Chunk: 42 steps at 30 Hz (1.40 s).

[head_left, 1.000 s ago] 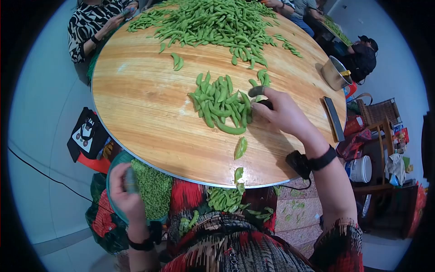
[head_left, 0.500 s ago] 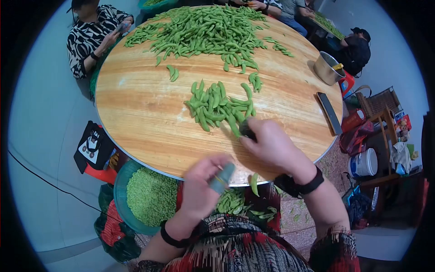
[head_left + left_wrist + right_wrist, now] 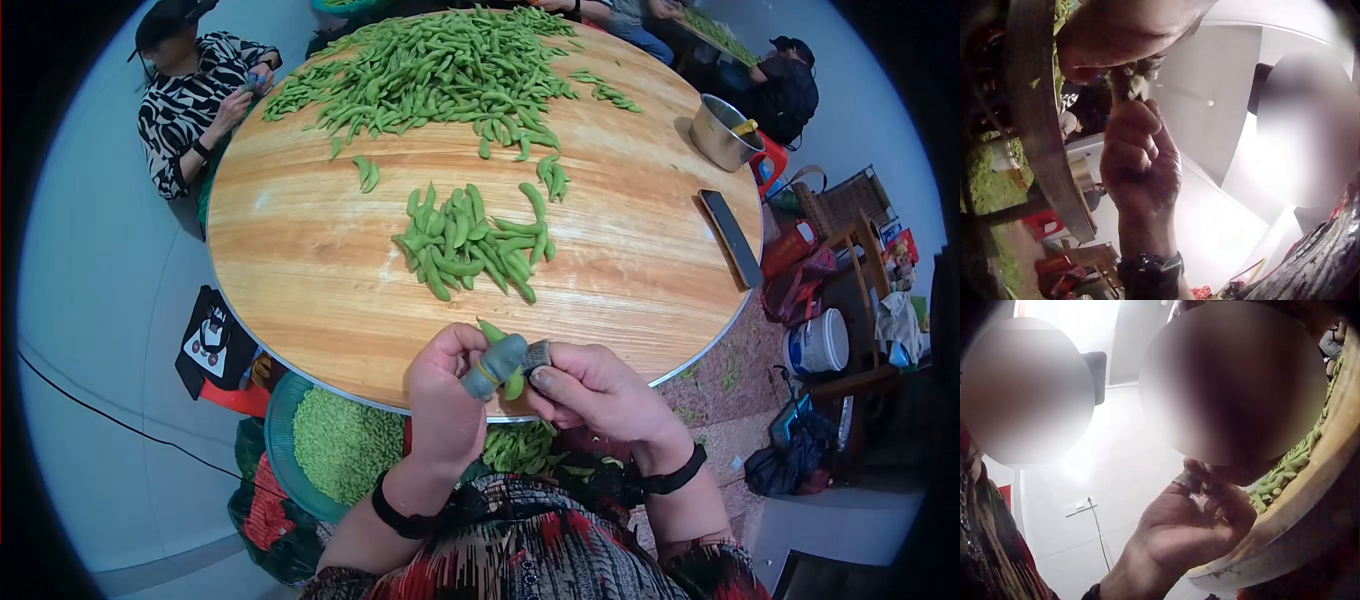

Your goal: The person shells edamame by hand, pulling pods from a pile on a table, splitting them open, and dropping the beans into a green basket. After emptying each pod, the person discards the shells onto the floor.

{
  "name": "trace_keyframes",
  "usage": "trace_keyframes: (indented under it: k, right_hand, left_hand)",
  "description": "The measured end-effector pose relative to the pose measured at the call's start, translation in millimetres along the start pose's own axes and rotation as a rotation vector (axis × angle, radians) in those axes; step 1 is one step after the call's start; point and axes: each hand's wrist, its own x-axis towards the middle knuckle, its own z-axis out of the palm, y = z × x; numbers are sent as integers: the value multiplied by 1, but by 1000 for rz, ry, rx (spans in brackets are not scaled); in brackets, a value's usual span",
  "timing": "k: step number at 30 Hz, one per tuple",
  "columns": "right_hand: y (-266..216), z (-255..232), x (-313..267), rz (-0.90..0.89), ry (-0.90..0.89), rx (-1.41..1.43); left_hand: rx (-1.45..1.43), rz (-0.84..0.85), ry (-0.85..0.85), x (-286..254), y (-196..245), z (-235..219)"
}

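Over the near table edge, my left hand (image 3: pixel 445 405) holds a green soybean pod (image 3: pixel 490 329), its thumb wearing a grey-green cover (image 3: pixel 497 362). My right hand (image 3: pixel 598 395) meets it from the right, with a dark wrap (image 3: pixel 538 357) on one finger. Its thumb and finger pinch at the pod's lower end. The left wrist view shows the curled fingers of the right hand (image 3: pixel 1141 150) facing the left one. Much of the pod is hidden behind the left thumb. Beyond the hands lies a small pile of pods (image 3: pixel 460 245).
A large heap of pods (image 3: pixel 430 75) covers the far side of the round wooden table (image 3: pixel 300 300). Below its left edge stands a green basin (image 3: pixel 279 440) of shelled beans (image 3: pixel 345 440). A metal pot (image 3: pixel 722 140) and flat black object (image 3: pixel 731 238) lie right. A person sits far left.
The right hand has drawn back from the small pile to the near edge with a pod. The left hand has moved right from over the basin and now grips that pod too.
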Motion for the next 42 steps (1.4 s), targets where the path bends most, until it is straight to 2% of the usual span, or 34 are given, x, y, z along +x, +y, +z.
trace_keyframes:
  k: [1, 3, 4, 7, 8, 9, 10, 11, 12, 13, 15, 16, 17, 18, 19, 20, 21, 23, 24, 25, 26, 28, 29, 30, 32, 33, 36, 37, 38, 39, 41, 42]
  right_hand:
    - [3, 2, 1, -1, 2, 5]
    - [12, 6, 5, -241, 188, -242]
    - [10, 6, 4, -240, 192, -237]
    - [8, 3, 3, -170, 169, -89]
    - [11, -1, 2, -107, 127, 11]
    - [13, -3, 2, -44, 86, 111]
    - [13, -4, 2, -42, 88, 115]
    - [11, -4, 2, 20, 63, 270]
    - [8, -4, 3, 81, 37, 425]
    - [6, -3, 5, 80, 40, 428]
    - [0, 0, 11, -144, 291, -282]
    - [-2, -1, 14, -308, 393, -649]
    - [-3, -1, 18, -307, 395, -647]
    - [-3, -2, 21, -312, 428, -687]
    - [-5, -5, 25, -317, 462, -729]
    - [-8, -11, 28, -226, 442, -692]
    - [-7, -16, 31, -226, 443, -692]
    - [-3, -23, 37, -180, 332, -436]
    - [-3, -23, 38, -127, 284, -304]
    - [-5, -20, 38, -127, 287, -304]
    - [-10, -14, 36, -202, 316, -421]
    - [-8, -4, 37, -358, 356, -608]
    - [-12, 3, 37, -310, 381, -754]
    - [-11, 10, 38, -345, 418, -876]
    - [-6, 24, 40, -375, 484, -1067]
    - [-5, 28, 40, -411, 514, -1122]
    - [-3, 24, 42, -449, 547, -1124]
    - [-3, 20, 43, -418, 571, -900]
    - [-2, 18, 45, -387, 588, -672]
    - [0, 20, 47, -394, 598, -671]
    - [8, 29, 53, -391, 759, -754]
    - [10, 33, 55, -421, 805, -901]
  left_hand:
    - [82, 33, 16, 0, -1, 2]
    - [167, 63, 28, 0, 1, 9]
    - [247, 93, -27, -2, 5, 15]
    - [341, 95, -150, 3, 7, 10]
    - [355, 69, -218, 6, 8, 6]
    - [356, 65, -218, 8, 9, 6]
    - [134, -51, -237, 11, 12, 6]
    - [-89, -165, -253, 14, 12, 6]
    - [-88, -167, -253, 15, 11, 6]
    - [8, -121, -207, 15, 9, 6]
    - [102, -76, -162, 19, 4, 8]
    - [290, 1, -98, 22, 1, 9]
    - [477, 80, -33, 24, 0, 11]
    - [478, 80, -36, 26, 0, 14]
    - [406, 74, 33, 29, 1, 18]
    - [333, 67, 102, 31, 2, 21]
    - [333, 67, 101, 33, 4, 15]
    - [202, -63, -53, 39, 8, -2]
    - [203, -63, -55, 40, 9, -3]
    - [38, -120, -40, 41, 10, -3]
    - [-128, -176, -25, 41, 11, -4]
    - [-139, -186, -1, 40, 14, -4]
    - [-149, -196, 27, 39, 14, -4]
    - [-151, -195, 20, 37, 8, -2]
    - [253, 55, 155, 36, -6, 4]
    - [251, 64, 147, 36, -6, 4]
    - [290, 9, 58, 39, -4, 4]
    - [290, 13, 47, 39, -1, 5]
    - [168, -106, 58, 37, 4, 6]
    - [48, -227, 69, 35, 7, 6]
    - [85, -200, 49, 39, 4, 3]
    - [45, -176, 71, 41, 3, 4]
